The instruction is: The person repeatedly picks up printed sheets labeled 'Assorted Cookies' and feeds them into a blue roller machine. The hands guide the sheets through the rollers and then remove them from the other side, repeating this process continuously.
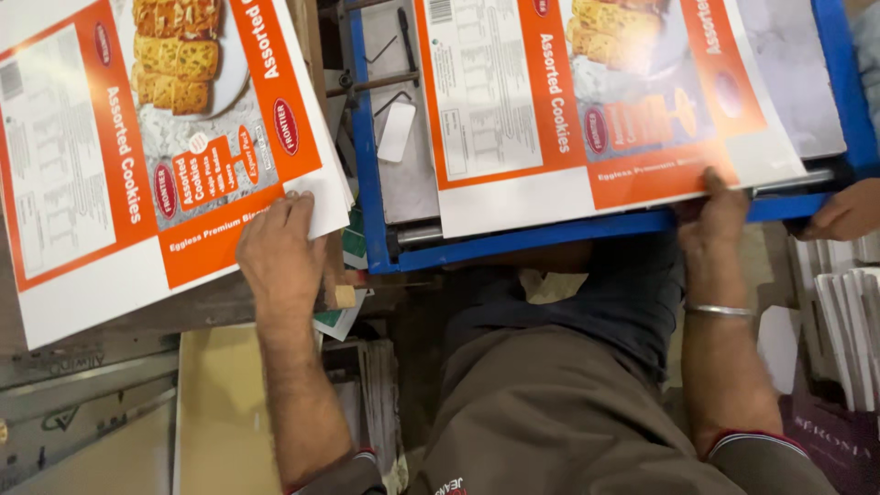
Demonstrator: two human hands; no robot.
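My left hand (280, 252) rests flat on the near corner of a stack of orange and white printed cardboard sheets (110, 156) at the left; its fingers lie on the top sheet. My right hand (720, 213) grips the near edge of another printed sheet (587, 101), which lies on the grey bed of a blue-framed machine (513, 240). A metal bangle sits on my right wrist. Both sheets show pictures of biscuits.
Another person's hand (848, 213) holds the blue frame at the far right. White cut card pieces (848, 330) stand at the right. A tan board (225, 403) and grey metal parts lie at the lower left. My knees fill the bottom middle.
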